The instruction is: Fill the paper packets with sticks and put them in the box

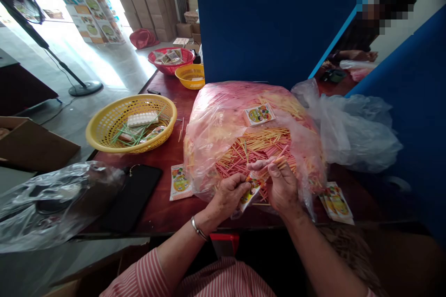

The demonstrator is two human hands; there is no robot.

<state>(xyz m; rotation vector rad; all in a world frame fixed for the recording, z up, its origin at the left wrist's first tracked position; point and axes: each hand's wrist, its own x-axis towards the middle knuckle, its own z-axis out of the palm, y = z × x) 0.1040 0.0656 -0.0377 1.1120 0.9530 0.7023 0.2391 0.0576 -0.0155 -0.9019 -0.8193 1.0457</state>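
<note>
My left hand [228, 195] is closed on the edge of a small printed packet [249, 196], held low over a big open plastic bag [209, 134]. Thin pink and yellow sticks [258, 146] fill the bag. Some sticks [279, 162] are pinched in my right hand [284, 190], close to the packet's upper end; whether they reach inside it is hard to see. Another printed packet [259, 114] lies on top of the bag. One more flat packet [180, 183] rests left of it, and a stack of packets [337, 203] sits to the right.
A yellow basket [97, 132] with green sticks stands at left, near a black phone-like case [139, 197] and a clear plastic bag [69, 195]. Farther back are a red basket [167, 69] and a small yellow basket [184, 82]. A blue partition [258, 23] rises behind; a person [365, 32] is beyond it.
</note>
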